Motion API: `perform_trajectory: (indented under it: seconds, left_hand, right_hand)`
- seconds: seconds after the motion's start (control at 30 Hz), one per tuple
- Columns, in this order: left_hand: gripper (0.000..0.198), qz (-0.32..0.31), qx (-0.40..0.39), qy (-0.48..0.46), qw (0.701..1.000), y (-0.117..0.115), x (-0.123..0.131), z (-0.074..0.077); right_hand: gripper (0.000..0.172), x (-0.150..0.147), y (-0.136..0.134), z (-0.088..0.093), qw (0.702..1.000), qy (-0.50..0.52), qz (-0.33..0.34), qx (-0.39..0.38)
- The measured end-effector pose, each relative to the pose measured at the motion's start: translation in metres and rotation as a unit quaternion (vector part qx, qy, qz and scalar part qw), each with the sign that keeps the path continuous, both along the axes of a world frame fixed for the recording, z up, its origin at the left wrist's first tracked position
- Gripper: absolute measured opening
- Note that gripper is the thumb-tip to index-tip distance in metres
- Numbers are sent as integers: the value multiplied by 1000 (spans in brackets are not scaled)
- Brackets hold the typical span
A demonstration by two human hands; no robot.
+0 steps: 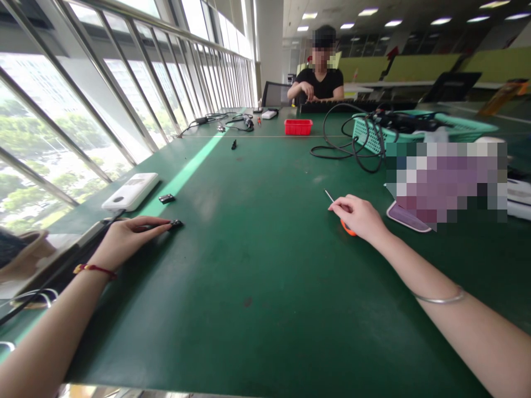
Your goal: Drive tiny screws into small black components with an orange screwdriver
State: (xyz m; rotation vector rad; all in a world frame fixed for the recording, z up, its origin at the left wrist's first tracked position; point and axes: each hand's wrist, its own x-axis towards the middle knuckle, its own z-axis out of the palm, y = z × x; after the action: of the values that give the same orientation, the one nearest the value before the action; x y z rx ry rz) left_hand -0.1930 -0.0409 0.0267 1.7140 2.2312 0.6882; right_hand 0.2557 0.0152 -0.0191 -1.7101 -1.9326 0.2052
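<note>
Green is the desk over which both hands are extended, well apart from each other. By the left hand, a small black part is pinched between thumb and fingertips; whether it is rested on the desk or raised just above it cannot be told. By the right hand, a screwdriver is grasped, its thin metal shaft pointed forward and to the left, its orange handle partly visible under the curled fingers. Neither hand is found released.

Just beyond the left fingertips, a black block is laid; beyond the back of that hand, a white case is placed. To the right of the right hand, a purple pad is noted, largely masked. Farther beyond that hand, a teal basket is loaded with dark gear. Well forward of both hands and between them, a red tray is set; behind it, another person is seated.

The step in hand is judged to be the holding of part and tool, with no contact made between them. For the tip to be applied, the gap between the hands would need to be closed and the part firmly steadied.
</note>
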Motion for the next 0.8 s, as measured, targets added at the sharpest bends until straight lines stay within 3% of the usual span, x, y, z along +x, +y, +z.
perform_trajectory:
  seconds: [0.1, 0.8]
  left_hand:
    - [42, -4, -41, -37, 998, 0, -1, 1]
    - [56, -14, -56, -45, 997, 3, -5, 4]
  right_hand:
    - [26, 1, 1, -1, 1000, 0, 1, -2]
    - [27, 0, 0, 1, 1000, -9, -5, -9]
